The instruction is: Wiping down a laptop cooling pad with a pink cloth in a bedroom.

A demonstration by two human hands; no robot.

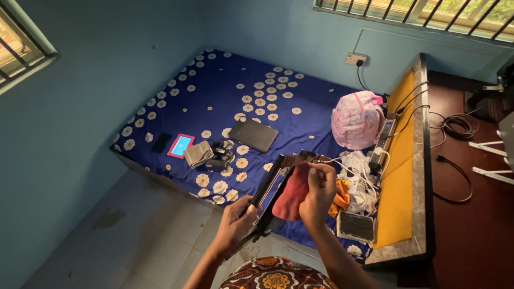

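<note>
On bed, pink backpack [357, 119] (zipped shut)

Lit blue tablet screen [180, 145] on bed, red-framed

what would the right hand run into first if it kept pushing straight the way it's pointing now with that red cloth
The right hand presses the red cloth leftward against the dark tablet-like device that the left hand holds tilted. So it would most likely meet that device's face first, through the cloth, though depth is hard to judge.
</note>
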